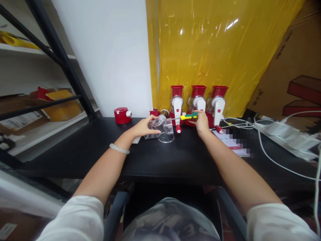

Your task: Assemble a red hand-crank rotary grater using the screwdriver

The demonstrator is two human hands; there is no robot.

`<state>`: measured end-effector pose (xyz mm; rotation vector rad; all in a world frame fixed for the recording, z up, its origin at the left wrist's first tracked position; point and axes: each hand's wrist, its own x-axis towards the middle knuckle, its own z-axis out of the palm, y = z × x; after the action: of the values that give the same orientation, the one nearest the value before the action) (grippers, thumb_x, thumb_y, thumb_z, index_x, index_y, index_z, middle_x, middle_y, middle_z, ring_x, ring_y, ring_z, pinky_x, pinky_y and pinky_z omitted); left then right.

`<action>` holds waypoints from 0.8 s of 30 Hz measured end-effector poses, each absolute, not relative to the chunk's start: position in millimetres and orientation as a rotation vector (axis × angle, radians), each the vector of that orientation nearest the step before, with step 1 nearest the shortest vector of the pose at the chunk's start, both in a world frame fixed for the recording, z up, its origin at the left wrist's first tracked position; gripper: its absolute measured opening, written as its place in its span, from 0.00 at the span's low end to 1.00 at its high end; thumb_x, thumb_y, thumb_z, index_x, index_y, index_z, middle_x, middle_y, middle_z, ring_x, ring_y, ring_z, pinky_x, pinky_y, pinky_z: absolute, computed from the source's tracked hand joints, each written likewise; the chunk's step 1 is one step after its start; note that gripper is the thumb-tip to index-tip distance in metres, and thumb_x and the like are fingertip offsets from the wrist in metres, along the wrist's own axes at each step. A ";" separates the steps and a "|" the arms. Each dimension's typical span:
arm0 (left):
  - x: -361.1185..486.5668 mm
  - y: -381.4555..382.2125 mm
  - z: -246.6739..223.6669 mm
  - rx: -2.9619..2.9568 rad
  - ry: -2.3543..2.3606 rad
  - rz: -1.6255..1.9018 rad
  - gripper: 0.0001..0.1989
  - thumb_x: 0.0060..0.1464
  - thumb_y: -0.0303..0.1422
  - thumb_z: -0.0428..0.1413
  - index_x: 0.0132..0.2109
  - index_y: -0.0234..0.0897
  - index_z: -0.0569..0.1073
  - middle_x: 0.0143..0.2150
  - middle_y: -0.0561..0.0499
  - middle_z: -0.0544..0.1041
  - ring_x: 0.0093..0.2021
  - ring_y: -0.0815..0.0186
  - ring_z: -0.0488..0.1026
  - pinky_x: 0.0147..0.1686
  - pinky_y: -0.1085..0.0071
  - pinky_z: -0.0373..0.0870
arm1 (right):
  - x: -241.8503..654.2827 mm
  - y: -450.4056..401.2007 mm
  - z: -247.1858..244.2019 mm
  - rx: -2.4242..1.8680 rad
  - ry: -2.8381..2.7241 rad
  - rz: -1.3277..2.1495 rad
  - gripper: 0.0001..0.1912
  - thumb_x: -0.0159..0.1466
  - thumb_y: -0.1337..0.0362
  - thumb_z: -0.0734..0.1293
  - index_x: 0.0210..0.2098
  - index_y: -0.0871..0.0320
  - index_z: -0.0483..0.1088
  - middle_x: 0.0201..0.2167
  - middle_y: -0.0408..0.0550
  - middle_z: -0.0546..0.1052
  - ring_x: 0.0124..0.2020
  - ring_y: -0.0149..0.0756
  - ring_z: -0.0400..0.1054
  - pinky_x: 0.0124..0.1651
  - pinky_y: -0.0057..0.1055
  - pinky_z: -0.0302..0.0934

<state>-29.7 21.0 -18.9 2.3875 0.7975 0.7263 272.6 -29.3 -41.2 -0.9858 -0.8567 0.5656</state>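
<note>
My left hand (pixel 146 127) is closed around a clear plastic grater body (pixel 167 128) lying on the black tabletop. In my right hand (pixel 201 123) is a screwdriver (pixel 190 116) with a yellow and green handle. Its shaft points left and reaches the clear body; whether the tip touches a screw cannot be made out. A drum with a brass-coloured rim (pixel 164 113) sits just behind the clear body. Three red and white rotary graters with crank handles stand upright at the back, the nearest one (pixel 177 107) just behind the screwdriver.
A red round base (pixel 122 115) stands at the back left of the table (pixel 160 164). On the right lie a phone (pixel 232 142), white cables and a power strip (pixel 286 137). Yellow film (pixel 213 47) hangs behind; a shelf with boxes (pixel 62 105) is at left.
</note>
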 end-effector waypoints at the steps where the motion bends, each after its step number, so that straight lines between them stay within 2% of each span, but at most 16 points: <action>1: -29.7 21.2 -19.1 2.390 0.795 0.729 0.37 0.46 0.43 0.67 0.60 0.40 0.65 0.56 0.39 0.76 0.55 0.50 0.74 0.54 0.54 0.67 | 271.8 -29.1 -40.3 -1.005 -0.848 0.568 0.09 0.62 0.59 0.58 0.37 0.54 0.67 0.32 0.42 0.72 0.26 0.32 0.71 0.29 0.35 0.72; 7: -30.1 22.9 -20.3 2.394 0.780 0.741 0.36 0.45 0.42 0.67 0.60 0.40 0.65 0.56 0.39 0.76 0.54 0.51 0.74 0.53 0.54 0.68 | 270.3 -29.3 -38.3 -1.121 -0.859 0.573 0.13 0.64 0.50 0.60 0.37 0.53 0.62 0.16 0.36 0.68 0.16 0.33 0.66 0.21 0.30 0.64; 11: -30.4 22.5 -19.7 2.395 0.787 0.718 0.37 0.46 0.43 0.67 0.61 0.41 0.64 0.55 0.40 0.76 0.54 0.51 0.74 0.54 0.54 0.67 | 271.6 -31.0 -40.4 -1.160 -0.910 0.524 0.20 0.61 0.42 0.62 0.35 0.53 0.62 0.14 0.35 0.66 0.14 0.31 0.64 0.19 0.28 0.61; 13: -30.4 21.8 -19.4 2.391 0.791 0.727 0.37 0.46 0.43 0.67 0.61 0.41 0.64 0.56 0.40 0.76 0.55 0.51 0.74 0.53 0.54 0.67 | 271.5 -31.4 -40.7 -1.166 -0.910 0.525 0.21 0.61 0.41 0.61 0.34 0.53 0.62 0.14 0.35 0.65 0.14 0.31 0.64 0.19 0.29 0.61; 15: -30.2 21.0 -19.1 2.389 0.783 0.737 0.37 0.46 0.43 0.67 0.60 0.41 0.64 0.56 0.40 0.75 0.55 0.51 0.74 0.53 0.54 0.68 | 270.7 -31.6 -40.1 -1.148 -0.885 0.557 0.18 0.63 0.44 0.60 0.35 0.53 0.62 0.16 0.36 0.67 0.16 0.32 0.66 0.20 0.30 0.63; 19: -30.0 19.6 -18.2 2.380 0.778 0.725 0.37 0.46 0.43 0.67 0.60 0.41 0.65 0.56 0.40 0.75 0.55 0.51 0.74 0.53 0.56 0.67 | 268.0 -33.5 -35.8 -1.075 -0.838 0.618 0.07 0.63 0.57 0.59 0.36 0.53 0.64 0.25 0.38 0.73 0.20 0.32 0.70 0.23 0.32 0.67; 22: -30.0 19.1 -17.5 2.385 0.804 0.724 0.37 0.46 0.43 0.67 0.61 0.40 0.64 0.55 0.40 0.76 0.54 0.51 0.74 0.53 0.55 0.67 | 265.8 -35.4 -32.2 -1.088 -0.814 0.635 0.05 0.62 0.63 0.58 0.36 0.54 0.64 0.22 0.37 0.72 0.18 0.31 0.68 0.23 0.30 0.66; 24: -30.0 19.1 -17.4 2.395 0.805 0.727 0.37 0.46 0.43 0.67 0.61 0.40 0.64 0.55 0.40 0.76 0.53 0.51 0.74 0.53 0.54 0.67 | 265.3 -35.8 -31.4 -1.106 -0.811 0.630 0.05 0.63 0.62 0.58 0.36 0.54 0.63 0.18 0.37 0.71 0.16 0.30 0.67 0.22 0.28 0.65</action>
<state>-30.0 19.1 -17.4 2.3947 0.8048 0.7266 265.3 -35.8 -31.4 -1.1056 -0.8112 0.6296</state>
